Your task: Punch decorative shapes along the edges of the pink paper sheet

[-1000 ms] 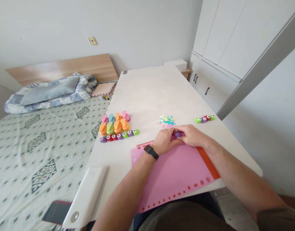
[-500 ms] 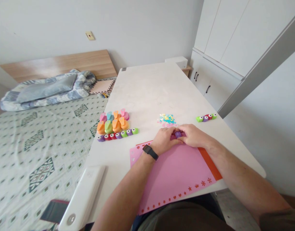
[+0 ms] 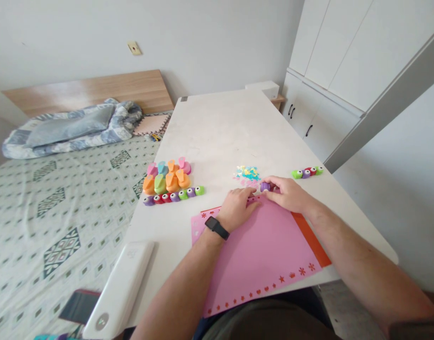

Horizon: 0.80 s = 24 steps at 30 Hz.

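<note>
"Grip first: what is held?"

"The right hand point(image 3: 286, 193) has its thumb and fingers closed on a small purple punch point(image 3: 265, 187) at the far edge of the pink sheet point(image 3: 262, 250); I can't tell whether paper sits inside it. The left hand point(image 3: 235, 208) lies on that sheet just beside, thumb and fingers apart."

"How would you work from there?"

"I'd hold the sheet flat with the left hand, set the punch square to the edge, then press straight down."

"And spacing?"

"Match the cut-outs point(image 3: 258, 291) along the near edge, leaving bare paper between shapes. An orange sheet point(image 3: 313, 240) seems to lie beneath, showing through them; I'd keep it from creeping under the punch."

"Farther out?"

"Loose paper bits point(image 3: 249, 174) lie just beyond the sheet; I'd keep them from slipping beneath it. The row of small punches point(image 3: 306, 174) to the right stands apart from the hand."
</note>
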Each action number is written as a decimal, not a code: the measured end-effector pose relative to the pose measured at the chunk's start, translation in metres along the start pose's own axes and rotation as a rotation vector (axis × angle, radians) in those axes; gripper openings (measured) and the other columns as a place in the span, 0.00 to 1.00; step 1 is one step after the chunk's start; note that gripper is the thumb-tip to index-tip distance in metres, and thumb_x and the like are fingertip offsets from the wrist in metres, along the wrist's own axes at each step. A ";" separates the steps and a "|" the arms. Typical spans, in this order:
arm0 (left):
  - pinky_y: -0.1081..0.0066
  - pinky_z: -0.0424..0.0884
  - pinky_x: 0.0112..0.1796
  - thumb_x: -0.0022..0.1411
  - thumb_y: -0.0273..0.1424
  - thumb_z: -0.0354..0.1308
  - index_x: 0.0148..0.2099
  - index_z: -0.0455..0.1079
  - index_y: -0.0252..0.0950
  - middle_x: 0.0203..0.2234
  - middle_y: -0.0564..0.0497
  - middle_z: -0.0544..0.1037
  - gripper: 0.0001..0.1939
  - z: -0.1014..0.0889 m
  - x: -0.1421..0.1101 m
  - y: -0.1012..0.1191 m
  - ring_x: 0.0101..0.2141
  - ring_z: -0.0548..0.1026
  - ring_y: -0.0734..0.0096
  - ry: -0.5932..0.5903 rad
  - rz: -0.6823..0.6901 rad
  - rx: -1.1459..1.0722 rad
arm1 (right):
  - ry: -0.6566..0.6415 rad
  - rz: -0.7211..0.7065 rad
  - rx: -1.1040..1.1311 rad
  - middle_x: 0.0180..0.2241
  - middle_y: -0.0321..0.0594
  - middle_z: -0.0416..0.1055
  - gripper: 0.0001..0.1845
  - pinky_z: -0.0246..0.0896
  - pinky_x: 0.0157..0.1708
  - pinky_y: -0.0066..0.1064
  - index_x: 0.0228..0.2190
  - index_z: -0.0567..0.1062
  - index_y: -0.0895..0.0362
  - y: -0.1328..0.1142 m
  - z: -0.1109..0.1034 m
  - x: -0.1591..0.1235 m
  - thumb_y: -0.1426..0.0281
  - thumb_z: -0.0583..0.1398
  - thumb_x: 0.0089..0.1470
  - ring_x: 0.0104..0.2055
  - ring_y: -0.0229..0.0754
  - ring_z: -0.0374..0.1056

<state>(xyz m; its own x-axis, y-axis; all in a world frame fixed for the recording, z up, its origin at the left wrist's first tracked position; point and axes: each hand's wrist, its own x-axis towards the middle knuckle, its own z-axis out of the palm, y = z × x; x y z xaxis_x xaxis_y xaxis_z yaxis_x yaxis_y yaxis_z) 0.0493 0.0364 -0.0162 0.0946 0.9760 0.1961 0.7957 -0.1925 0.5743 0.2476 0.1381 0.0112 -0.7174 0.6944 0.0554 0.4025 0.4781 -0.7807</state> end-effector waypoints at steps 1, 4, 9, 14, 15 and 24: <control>0.60 0.73 0.49 0.66 0.36 0.63 0.56 0.72 0.37 0.44 0.47 0.83 0.18 0.000 0.000 0.000 0.45 0.80 0.59 -0.003 0.001 0.004 | 0.025 0.025 0.006 0.38 0.38 0.80 0.16 0.67 0.38 0.34 0.48 0.78 0.53 0.002 0.000 0.001 0.63 0.63 0.59 0.35 0.43 0.73; 0.60 0.73 0.49 0.67 0.34 0.62 0.54 0.72 0.37 0.43 0.47 0.83 0.15 0.001 -0.001 0.000 0.44 0.80 0.60 -0.003 0.012 0.013 | 0.069 0.085 0.069 0.37 0.38 0.79 0.18 0.66 0.36 0.34 0.48 0.77 0.53 0.009 0.002 0.004 0.57 0.62 0.61 0.34 0.43 0.72; 0.61 0.73 0.49 0.68 0.34 0.60 0.54 0.73 0.39 0.43 0.47 0.83 0.14 0.002 -0.002 0.001 0.43 0.80 0.61 0.001 0.026 0.013 | 0.077 0.086 0.315 0.41 0.41 0.80 0.20 0.68 0.49 0.38 0.45 0.78 0.53 0.014 0.007 0.007 0.51 0.59 0.63 0.44 0.47 0.74; 0.62 0.73 0.48 0.71 0.35 0.55 0.57 0.73 0.41 0.42 0.47 0.82 0.15 0.000 -0.002 0.003 0.43 0.80 0.62 -0.010 0.068 0.049 | 0.110 0.110 0.463 0.40 0.42 0.80 0.23 0.68 0.48 0.38 0.41 0.79 0.55 0.012 0.008 0.009 0.48 0.59 0.63 0.42 0.45 0.74; 0.62 0.72 0.48 0.72 0.35 0.54 0.58 0.72 0.42 0.41 0.47 0.82 0.16 0.000 -0.002 0.004 0.42 0.80 0.62 -0.013 0.079 0.065 | 0.114 0.109 0.479 0.40 0.43 0.80 0.23 0.68 0.48 0.38 0.40 0.79 0.56 0.012 0.008 0.009 0.49 0.59 0.63 0.42 0.45 0.74; 0.63 0.72 0.45 0.71 0.36 0.54 0.60 0.71 0.42 0.38 0.46 0.81 0.17 -0.002 -0.002 0.008 0.40 0.78 0.62 -0.022 0.079 0.115 | 0.044 0.107 0.497 0.42 0.41 0.80 0.24 0.68 0.51 0.37 0.43 0.79 0.55 0.009 0.014 0.009 0.48 0.59 0.63 0.45 0.46 0.75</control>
<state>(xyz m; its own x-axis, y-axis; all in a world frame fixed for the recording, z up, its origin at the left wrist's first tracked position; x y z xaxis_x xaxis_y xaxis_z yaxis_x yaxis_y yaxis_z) 0.0537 0.0324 -0.0105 0.1719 0.9604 0.2192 0.8483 -0.2574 0.4627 0.2368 0.1407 -0.0037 -0.6583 0.7524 -0.0231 0.1451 0.0967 -0.9847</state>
